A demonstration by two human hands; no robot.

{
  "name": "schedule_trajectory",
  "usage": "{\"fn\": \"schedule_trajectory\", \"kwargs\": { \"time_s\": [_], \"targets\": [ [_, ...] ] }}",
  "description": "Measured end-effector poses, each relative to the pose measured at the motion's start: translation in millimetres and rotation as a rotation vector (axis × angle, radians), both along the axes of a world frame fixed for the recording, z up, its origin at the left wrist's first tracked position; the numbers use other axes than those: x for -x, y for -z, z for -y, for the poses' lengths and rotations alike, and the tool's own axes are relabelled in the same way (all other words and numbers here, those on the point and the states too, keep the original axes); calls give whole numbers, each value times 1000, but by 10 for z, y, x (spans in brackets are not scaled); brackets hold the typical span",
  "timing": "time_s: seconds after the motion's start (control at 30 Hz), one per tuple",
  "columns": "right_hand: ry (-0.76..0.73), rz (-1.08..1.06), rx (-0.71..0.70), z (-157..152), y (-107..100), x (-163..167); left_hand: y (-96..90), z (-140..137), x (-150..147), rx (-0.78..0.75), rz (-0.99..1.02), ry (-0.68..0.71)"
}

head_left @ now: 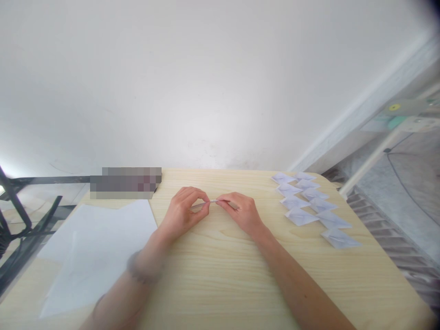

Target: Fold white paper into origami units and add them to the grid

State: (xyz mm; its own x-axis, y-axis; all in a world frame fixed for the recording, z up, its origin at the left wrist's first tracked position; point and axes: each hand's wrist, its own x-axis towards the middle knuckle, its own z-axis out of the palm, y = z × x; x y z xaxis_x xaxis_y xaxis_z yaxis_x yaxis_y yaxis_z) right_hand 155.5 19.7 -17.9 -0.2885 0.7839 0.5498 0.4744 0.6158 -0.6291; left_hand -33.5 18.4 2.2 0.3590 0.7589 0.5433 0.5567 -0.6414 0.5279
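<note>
Between my two hands, just above the middle of the table, a small piece of folded white paper (213, 201) shows edge-on as a thin strip. My left hand (188, 208) pinches its left end between thumb and forefinger. The right end is pinched by the fingertips of my right hand (242, 210). Most of the paper is hidden by the fingers, so its folded shape cannot be made out. Two columns of folded white paper pieces (301, 217), pointed at their ends, lie on the table to the right of my right hand.
White paper sheets (99, 247) lie at the left of the wooden table (213, 284), partly under my left forearm. A blurred-out dark object (125, 183) sits at the back left. A white wall (213, 91) rises behind. Black metal bars (17, 220) stand at the left.
</note>
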Motion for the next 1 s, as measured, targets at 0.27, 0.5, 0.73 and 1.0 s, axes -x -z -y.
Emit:
{"fn": "schedule_trajectory", "kwargs": {
  "time_s": [0.27, 0.5, 0.73, 1.0],
  "targets": [
    [-22, 15, -48, 0, 3, -8, 3, -4, 1, -9, 13, 20],
    [-24, 45, -49, 8, -10, -3, -2, 0, -7, 9, 10, 41],
    [-21, 68, -51, 11, -4, -1, -16, 7, -8, 27, 5, 49],
    [-25, 80, -60, 18, -11, 4, -17, 11, -14, 17, 3, 48]
  ]
}}
